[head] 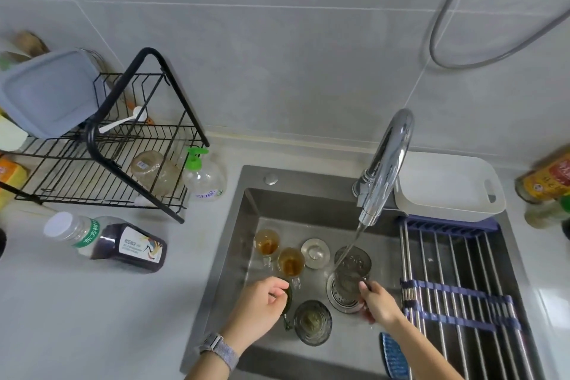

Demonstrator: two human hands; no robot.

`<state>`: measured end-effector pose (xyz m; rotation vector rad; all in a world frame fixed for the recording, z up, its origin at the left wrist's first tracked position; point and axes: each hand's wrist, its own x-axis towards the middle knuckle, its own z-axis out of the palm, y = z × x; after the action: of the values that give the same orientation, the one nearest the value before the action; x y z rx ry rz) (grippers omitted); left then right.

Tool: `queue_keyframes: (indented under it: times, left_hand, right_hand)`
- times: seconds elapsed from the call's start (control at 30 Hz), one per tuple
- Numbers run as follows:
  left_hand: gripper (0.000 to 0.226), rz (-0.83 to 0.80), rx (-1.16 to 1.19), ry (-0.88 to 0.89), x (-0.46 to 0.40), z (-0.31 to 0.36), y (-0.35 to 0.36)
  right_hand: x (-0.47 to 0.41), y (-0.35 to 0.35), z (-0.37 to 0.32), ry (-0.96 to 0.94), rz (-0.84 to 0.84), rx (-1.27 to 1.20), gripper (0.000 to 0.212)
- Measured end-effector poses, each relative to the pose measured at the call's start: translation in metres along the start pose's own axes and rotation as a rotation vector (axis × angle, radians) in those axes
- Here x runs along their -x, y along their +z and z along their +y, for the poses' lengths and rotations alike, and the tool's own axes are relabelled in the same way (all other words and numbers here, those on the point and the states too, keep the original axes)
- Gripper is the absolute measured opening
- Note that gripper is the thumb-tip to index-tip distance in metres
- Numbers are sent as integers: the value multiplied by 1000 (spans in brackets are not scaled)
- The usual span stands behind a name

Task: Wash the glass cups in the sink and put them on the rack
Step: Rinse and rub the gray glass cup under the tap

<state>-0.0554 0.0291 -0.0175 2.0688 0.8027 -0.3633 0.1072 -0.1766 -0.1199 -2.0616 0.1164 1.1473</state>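
Note:
Water runs from the chrome faucet (pixel 385 170) into a clear glass cup (pixel 351 268) that my right hand (pixel 377 302) grips at its near rim, above the drain of the steel sink (pixel 246 210). My left hand (pixel 262 302) holds a dark cup (pixel 288 299) by its rim. Two cups with brown tea dregs (pixel 266 242) (pixel 290 262) stand at the sink's left. A ribbed glass with green residue (pixel 313 322) sits at the front. The black wire rack (pixel 101 163) on the left counter holds one upturned glass jar (pixel 151 171).
A roll-up drying mat (pixel 456 287) covers the sink's right side, with a white tub (pixel 447 188) behind it. A soap pump bottle (pixel 203 177), a lying drink bottle (pixel 108 242) and a grey lid (pixel 49 92) crowd the left counter. A blue brush (pixel 394 358) lies at the sink's front.

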Motion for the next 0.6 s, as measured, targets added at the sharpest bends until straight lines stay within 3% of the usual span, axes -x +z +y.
queue_keyframes:
  times: [0.33, 0.6]
  left_hand:
    - [30, -70, 89, 27, -4, 26, 18]
    - [29, -42, 441, -101, -7, 39, 21]
  right_hand:
    - [97, -7, -39, -234, -86, -130, 29]
    - [129, -3, -54, -334, 6, -334, 40]
